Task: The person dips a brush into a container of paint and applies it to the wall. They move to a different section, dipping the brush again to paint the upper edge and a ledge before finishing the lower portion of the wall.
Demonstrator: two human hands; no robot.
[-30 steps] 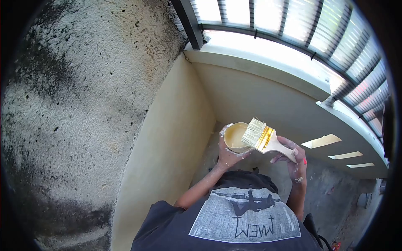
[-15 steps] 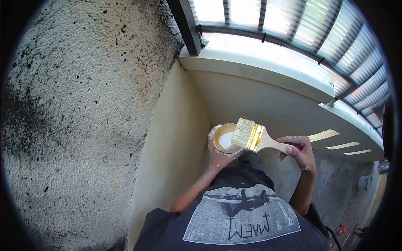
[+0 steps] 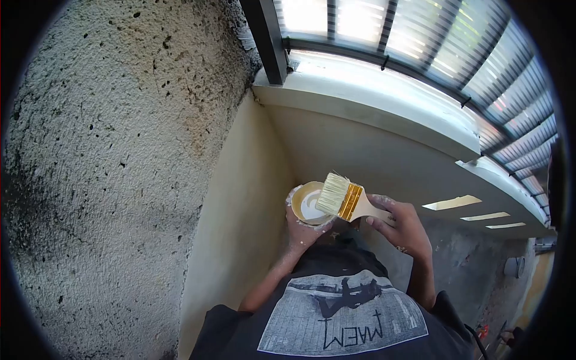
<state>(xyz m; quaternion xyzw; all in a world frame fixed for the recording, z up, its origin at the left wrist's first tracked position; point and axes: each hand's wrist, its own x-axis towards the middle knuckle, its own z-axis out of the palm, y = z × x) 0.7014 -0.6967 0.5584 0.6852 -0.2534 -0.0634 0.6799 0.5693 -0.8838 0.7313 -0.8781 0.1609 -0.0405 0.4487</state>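
My left hand is wrapped round a small round tub with white paint in the bottom. Dried white smears show on its fingers. In my right hand is a wide flat paintbrush, gripped by its pale wooden handle. The brush has light bristles and a gold-coloured metal band. Its bristle end points left and overlaps the right side of the tub's opening in this view.
A rough, stained wall rises on the left, beside a smooth cream wall. Ahead, a low wall with a white ledge carries a dark metal railing. A grey bucket stands on the concrete floor at right.
My right hand has slid forward along the handle, nearer the metal band. The brush and tub sit slightly further left in view, and the paint in the tub shows a swirl.
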